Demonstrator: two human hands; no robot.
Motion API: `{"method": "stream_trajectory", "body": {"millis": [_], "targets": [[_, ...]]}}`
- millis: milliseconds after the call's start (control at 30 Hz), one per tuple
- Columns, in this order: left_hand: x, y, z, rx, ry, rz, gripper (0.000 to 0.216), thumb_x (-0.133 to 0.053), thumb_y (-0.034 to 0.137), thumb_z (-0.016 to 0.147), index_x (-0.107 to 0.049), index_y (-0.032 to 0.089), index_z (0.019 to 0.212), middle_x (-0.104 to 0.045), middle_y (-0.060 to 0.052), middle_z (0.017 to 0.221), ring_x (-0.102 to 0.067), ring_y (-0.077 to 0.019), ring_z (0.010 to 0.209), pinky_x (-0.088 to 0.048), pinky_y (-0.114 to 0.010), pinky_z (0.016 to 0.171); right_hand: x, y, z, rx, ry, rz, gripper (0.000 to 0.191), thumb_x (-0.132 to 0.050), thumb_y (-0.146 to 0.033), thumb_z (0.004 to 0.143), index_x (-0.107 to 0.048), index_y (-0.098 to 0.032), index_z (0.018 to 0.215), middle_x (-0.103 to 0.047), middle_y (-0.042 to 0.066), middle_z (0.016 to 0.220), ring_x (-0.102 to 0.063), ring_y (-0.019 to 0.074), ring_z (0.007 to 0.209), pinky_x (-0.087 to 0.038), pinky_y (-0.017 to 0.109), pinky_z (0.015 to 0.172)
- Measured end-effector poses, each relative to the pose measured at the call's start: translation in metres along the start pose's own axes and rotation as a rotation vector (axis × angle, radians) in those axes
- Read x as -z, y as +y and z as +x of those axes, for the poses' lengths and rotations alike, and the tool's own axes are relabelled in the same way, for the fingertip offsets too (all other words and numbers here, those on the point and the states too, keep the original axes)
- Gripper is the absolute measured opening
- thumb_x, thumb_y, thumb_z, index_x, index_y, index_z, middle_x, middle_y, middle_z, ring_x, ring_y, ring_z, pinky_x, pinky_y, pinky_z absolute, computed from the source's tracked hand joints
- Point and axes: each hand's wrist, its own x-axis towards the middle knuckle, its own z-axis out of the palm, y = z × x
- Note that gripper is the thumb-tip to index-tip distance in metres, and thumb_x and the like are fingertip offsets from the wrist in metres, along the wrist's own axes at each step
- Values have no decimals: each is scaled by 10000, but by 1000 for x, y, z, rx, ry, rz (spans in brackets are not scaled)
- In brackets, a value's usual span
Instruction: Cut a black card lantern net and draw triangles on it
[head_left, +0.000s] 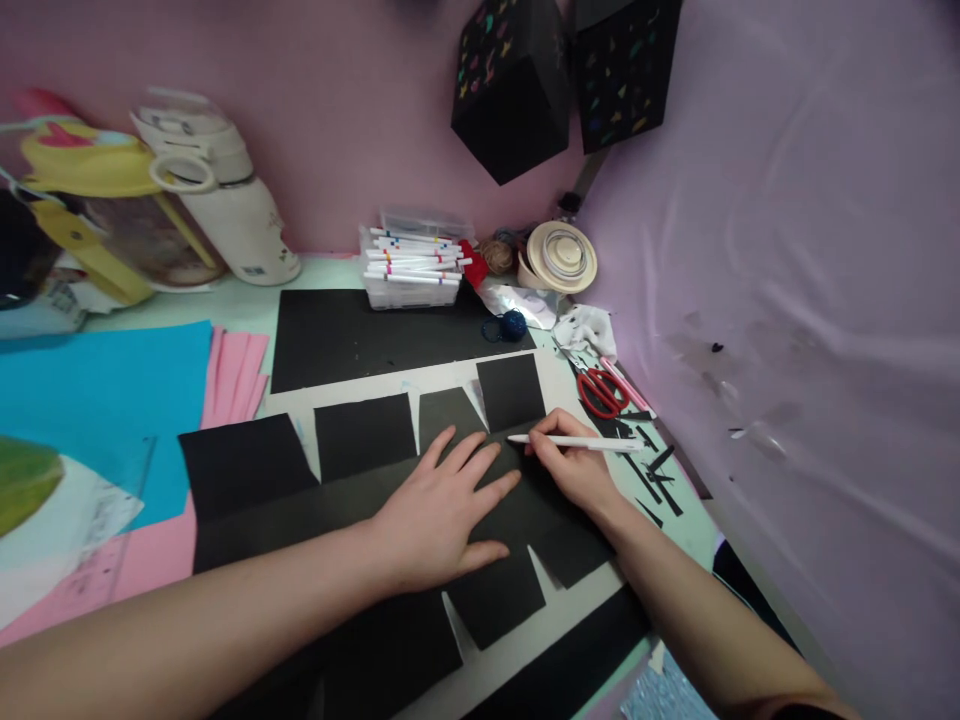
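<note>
A large sheet of black paper (345, 517) lies across the work surface, with wedge-shaped notches cut along its far and near edges, leaving several flaps. My left hand (442, 510) rests flat on its middle, fingers spread. Between the fingers and thumb of my right hand (574, 465) is a white pen (592, 442), its tip pointing left at the paper near the base of the far right flap. Whether the tip touches the paper I cannot tell. Under the cut sheet lies a pale board (555, 377).
Red-handled scissors (602, 392) and black paper scraps (660, 480) lie to the right. Behind stand a box of white markers (414, 265), a white bottle (225, 190) and a yellow-lidded jug (112, 200). Blue paper (97, 385) lies left. Black box shapes (517, 90) hang above.
</note>
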Motion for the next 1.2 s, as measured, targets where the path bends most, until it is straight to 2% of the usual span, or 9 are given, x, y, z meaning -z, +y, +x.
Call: {"method": "stream_trajectory", "body": {"millis": [300,800,1200], "targets": [[-1,0,0,5,-12,-4,675,-463,671,880,-472,260,1415,-473,-137,1430,-350,-360,1375,-149,-576,1149,1,2,-1,11,-51,-2,174,-600,-302,866,-595,-217,713,-679,-5,661,-608,152,598,-463,259,581],[-1,0,0,2,-15,13,678,-451,675,883,-461,260,1419,-462,-139,1438,-343,-359,1382,-156,-574,1149,-1,2,-2,10,-48,-6,156,-610,-297,853,-600,-215,721,-697,4,688,-630,162,639,-475,261,603],[-1,0,1,9,-27,5,671,-461,671,882,-467,265,1416,-471,-138,1430,-345,-360,1380,-149,-573,1151,0,6,-3,46,-46,-39,183,-566,-248,846,-548,-211,668,-597,-9,639,-530,144,599,-398,274,583]]}}
